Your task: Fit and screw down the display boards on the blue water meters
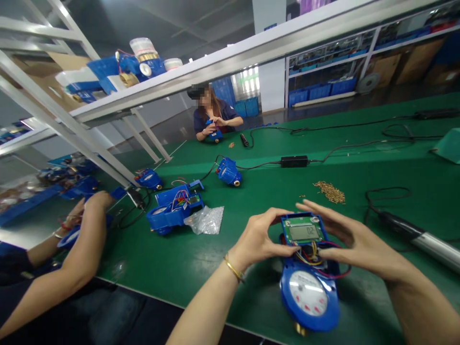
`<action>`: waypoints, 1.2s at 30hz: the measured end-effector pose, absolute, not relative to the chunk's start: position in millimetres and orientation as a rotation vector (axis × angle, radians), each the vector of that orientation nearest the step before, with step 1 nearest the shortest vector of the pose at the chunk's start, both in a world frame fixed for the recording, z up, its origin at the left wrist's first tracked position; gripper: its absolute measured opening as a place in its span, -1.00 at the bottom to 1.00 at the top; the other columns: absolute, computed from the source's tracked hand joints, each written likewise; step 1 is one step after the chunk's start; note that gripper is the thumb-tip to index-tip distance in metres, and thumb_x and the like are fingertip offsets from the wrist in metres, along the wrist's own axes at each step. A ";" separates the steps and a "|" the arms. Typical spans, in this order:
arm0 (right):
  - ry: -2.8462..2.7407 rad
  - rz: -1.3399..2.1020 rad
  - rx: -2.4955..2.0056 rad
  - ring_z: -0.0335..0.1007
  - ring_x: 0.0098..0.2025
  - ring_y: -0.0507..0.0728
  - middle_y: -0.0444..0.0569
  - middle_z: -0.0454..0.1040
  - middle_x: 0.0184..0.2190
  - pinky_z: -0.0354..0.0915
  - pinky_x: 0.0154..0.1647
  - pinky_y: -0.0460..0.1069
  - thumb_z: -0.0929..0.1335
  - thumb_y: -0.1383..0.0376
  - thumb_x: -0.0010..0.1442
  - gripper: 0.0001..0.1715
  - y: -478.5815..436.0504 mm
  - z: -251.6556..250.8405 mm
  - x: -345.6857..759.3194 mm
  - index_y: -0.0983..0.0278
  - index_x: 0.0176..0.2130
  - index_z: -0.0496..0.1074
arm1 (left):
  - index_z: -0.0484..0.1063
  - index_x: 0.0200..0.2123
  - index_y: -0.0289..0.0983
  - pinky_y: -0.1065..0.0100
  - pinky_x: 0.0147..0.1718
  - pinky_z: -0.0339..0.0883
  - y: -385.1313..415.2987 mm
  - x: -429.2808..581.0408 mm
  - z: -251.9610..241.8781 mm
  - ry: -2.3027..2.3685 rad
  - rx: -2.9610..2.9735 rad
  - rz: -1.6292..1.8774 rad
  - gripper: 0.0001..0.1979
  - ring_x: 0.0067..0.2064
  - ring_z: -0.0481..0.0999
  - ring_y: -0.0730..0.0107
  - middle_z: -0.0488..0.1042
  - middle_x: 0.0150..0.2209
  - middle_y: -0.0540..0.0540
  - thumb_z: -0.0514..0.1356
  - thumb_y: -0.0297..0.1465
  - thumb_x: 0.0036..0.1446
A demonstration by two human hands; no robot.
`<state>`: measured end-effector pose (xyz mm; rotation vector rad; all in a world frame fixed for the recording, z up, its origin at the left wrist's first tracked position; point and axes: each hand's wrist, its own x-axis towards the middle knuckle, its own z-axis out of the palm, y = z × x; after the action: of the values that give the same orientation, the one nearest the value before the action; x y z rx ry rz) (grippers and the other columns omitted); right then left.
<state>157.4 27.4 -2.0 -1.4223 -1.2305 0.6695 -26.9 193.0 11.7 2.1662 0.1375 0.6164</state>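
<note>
Both my hands are at a blue water meter (309, 290) over the near side of the green workbench (251, 273).
I see my left hand (257, 239) half curled, thumb and fingers pinching the left edge of the meter's display housing (305, 232); my right hand (350, 237) is spread wider along the other side, thumb by the colored wires (312, 254), and I can't tell how firmly it grips. The dial faces up towards my camera. To the right I have a black-and-silver electric screwdriver (419, 235), with a pile of brass screws (330, 191) beyond; to the left, a clear bubble-wrap bag (208, 220) touches another opened meter (168, 215).
</note>
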 end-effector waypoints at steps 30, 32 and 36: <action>-0.597 0.559 -1.631 0.24 -0.69 -0.01 -0.11 0.41 -0.67 0.12 -0.71 -0.15 0.54 0.03 0.02 -0.60 25.5 2.6 73.9 0.30 -0.39 0.50 | 0.16 0.24 -0.33 0.08 0.26 0.37 178.8 -38.7 -5.9 -0.033 2.565 1.159 -0.45 0.35 0.30 0.10 0.40 0.23 -0.36 0.22 -0.50 0.22; -0.678 0.434 -1.729 0.36 -0.62 0.03 -0.08 0.46 -0.61 0.23 -0.65 -0.13 0.50 0.05 0.09 -0.65 24.1 1.3 71.0 0.28 -0.40 0.47 | 0.16 0.24 -0.34 0.08 0.27 0.36 178.2 -39.2 -5.1 -0.037 2.583 1.140 -0.46 0.34 0.31 0.10 0.40 0.23 -0.36 0.21 -0.51 0.23; -0.949 -0.021 -1.942 0.42 -0.54 0.05 -0.05 0.51 -0.49 0.33 -0.48 -0.07 0.41 0.14 0.23 -0.73 24.4 -1.6 65.8 0.25 -0.42 0.45 | 0.18 0.23 -0.34 0.07 0.27 0.36 176.7 -40.4 -2.9 -0.006 2.593 1.109 -0.46 0.33 0.33 0.09 0.40 0.23 -0.35 0.23 -0.51 0.21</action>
<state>65.8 24.4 -1.6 -1.9420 -0.9493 -0.0213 -40.4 176.7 -2.9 2.5926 -0.0063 1.1085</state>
